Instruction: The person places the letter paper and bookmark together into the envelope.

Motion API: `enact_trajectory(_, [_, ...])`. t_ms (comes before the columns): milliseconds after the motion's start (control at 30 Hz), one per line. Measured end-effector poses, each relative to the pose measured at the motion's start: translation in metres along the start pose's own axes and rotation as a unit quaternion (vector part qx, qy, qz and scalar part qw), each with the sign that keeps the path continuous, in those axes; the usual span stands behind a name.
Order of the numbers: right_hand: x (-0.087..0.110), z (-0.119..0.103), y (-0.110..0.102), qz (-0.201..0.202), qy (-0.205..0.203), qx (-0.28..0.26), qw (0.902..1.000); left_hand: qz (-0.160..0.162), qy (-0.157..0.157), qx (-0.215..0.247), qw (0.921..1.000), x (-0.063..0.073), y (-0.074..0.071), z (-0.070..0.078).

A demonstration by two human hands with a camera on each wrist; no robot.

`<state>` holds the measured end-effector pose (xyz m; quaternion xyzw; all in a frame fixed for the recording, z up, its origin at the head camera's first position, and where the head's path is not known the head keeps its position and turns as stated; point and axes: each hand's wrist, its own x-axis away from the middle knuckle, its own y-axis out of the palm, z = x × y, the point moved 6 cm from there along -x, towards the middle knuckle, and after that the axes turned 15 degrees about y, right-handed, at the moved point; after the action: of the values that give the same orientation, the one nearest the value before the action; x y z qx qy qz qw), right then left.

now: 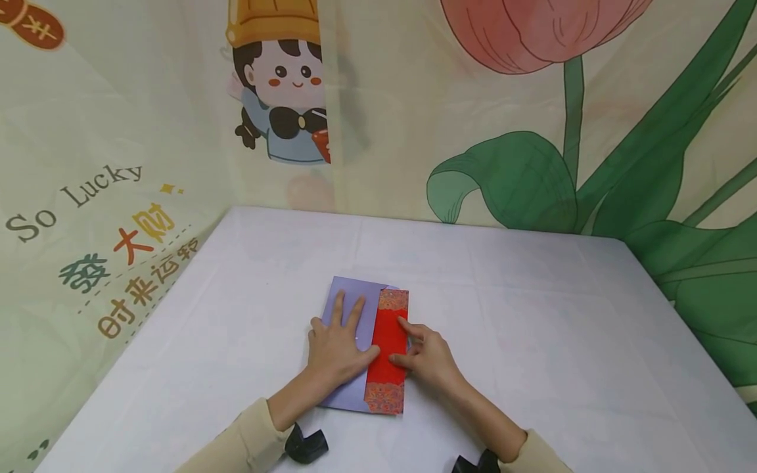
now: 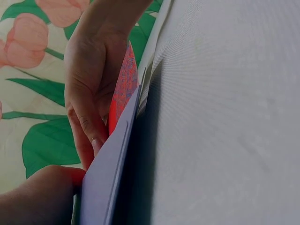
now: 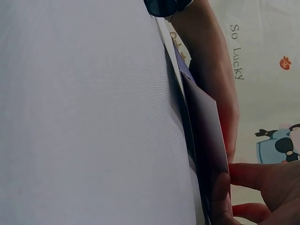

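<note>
A flat purple card or folder [image 1: 367,309] lies on the white-covered table, partly under a red paper strip [image 1: 387,335] with patterned ends. My left hand [image 1: 336,345] rests on the purple piece with fingers spread, its thumb reaching the strip's left edge. At the strip's right edge, my right hand [image 1: 432,358] pinches the paper between thumb and fingers. In the left wrist view the patterned end of the red strip [image 2: 124,89] stands tilted up from the purple card [image 2: 105,168]. The right wrist view shows the strip's dark underside [image 3: 206,122] raised at an angle; whether it joins the card is hidden.
White cloth [image 1: 532,315] covers the table around the papers. Black wrist-worn pieces [image 1: 305,445] show below the left forearm and near the right sleeve [image 1: 535,453]. Printed fabric [image 1: 384,112] hangs behind and to the left of the table.
</note>
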<state>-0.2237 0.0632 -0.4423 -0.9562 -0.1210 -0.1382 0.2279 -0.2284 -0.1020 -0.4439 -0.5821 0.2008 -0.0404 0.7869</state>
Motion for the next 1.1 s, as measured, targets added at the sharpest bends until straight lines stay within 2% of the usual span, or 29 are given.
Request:
enact_trajectory(200, [-0.0003, -0.0008, 0.0006, -0.005, -0.014, -0.022, 0.9996, 0.012, 0.007, -0.001, 0.9999, -0.0001, -0.0025, 0.0008])
enact_trajectory(467, [-0.0003, 0.0006, 0.0037, 0.008, -0.031, -0.003, 0.9995, 0.015, 0.01, -0.005, 0.9998, -0.0003, -0.0017, -0.0001])
enact_trajectory(733, [-0.0047, 0.0044, 0.0014, -0.063, -0.01, -0.006, 0.998, 0.019, 0.01, 0.002, 0.9998, -0.0013, -0.0004, 0.0001])
enact_trajectory(900, [-0.0037, 0.0036, 0.0086, -0.059, -0.032, -0.02, 0.9976, 0.02, 0.011, -0.001, 0.9997, -0.0001, -0.0017, -0.0001])
enact_trajectory(967, [-0.0031, 0.0019, 0.0091, -0.056, -0.039, 0.001, 0.9977, 0.02, 0.01, -0.002, 0.9997, 0.0001, -0.0022, -0.0002])
enact_trajectory(1100, [-0.0024, -0.0023, 0.0031, -0.041, -0.063, 0.089, 0.9932, 0.019, 0.009, 0.002, 0.9998, -0.0004, -0.0024, -0.0003])
